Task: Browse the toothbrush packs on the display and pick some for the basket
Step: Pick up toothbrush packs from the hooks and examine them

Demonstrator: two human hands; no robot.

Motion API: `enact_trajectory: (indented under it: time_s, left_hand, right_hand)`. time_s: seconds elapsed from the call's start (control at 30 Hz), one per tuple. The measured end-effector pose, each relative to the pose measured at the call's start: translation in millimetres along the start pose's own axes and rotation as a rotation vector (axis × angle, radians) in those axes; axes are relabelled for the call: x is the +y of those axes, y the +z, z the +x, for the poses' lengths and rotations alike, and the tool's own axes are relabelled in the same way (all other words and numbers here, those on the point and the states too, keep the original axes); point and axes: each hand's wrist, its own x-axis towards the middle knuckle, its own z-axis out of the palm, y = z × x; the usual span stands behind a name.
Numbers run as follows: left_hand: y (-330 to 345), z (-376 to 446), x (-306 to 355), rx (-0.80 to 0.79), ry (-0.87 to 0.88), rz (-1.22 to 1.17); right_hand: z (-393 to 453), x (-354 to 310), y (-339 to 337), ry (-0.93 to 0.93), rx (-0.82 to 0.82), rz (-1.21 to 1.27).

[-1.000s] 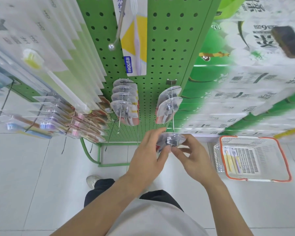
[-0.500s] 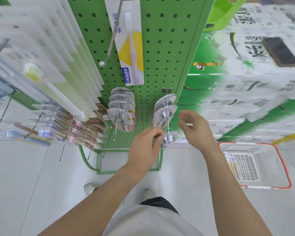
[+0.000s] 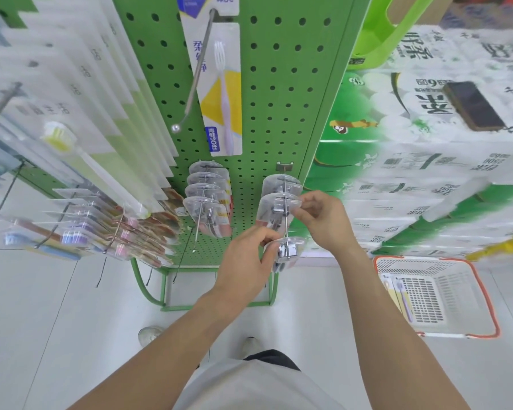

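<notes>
Front clear pack (image 3: 285, 247) sits at the tip of the right-hand hook (image 3: 285, 214), low on the green pegboard (image 3: 279, 99). My left hand (image 3: 246, 261) pinches its left edge, fingers curled round it. My right hand (image 3: 320, 217) is up at the middle pack (image 3: 279, 207) on the same hook, fingertips pinching its right edge. A third pack (image 3: 280, 184) hangs behind that one, nearest the board. What these clear packs contain is too blurred to tell.

Left of this hook, another hook carries a row of similar clear packs (image 3: 208, 199). Above them a single boxed toothbrush pack (image 3: 221, 93), yellow and white with a pale brush, hangs against the board beside a long bare hook (image 3: 194, 78). Far left: rows of flat toothbrush packs (image 3: 71, 119), one with a yellow-bristled head, and lower small coloured packs (image 3: 80, 235).

Basket (image 3: 486, 300), white with orange rim, stands on the tiled floor (image 3: 57, 321) to my right, with toothbrush packs (image 3: 399, 294) lying along its left side. Behind it, stacked tissue bales (image 3: 427, 173) with a dark phone (image 3: 474, 106) on top.
</notes>
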Motion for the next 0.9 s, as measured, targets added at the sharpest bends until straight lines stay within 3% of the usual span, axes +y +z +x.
enact_trajectory:
  time_s: [0.27,0.63,0.9]
  left_hand:
    - [-2.2,-1.2,3.2,-0.012,-0.031,-0.033]
    - [-9.8,-2.5,4.9,0.157,-0.148,0.118]
    - [-15.9,1.1,-1.4,0.183,-0.112,0.241]
  right_hand:
    - [-5.4,-7.8,-2.1,-0.105,-0.014,-0.004]
    - [-1.7,2.4,6.7,-0.043,-0.186,-0.010]
    - [-6.2,2.5,2.8,0.076,-0.297,0.202]
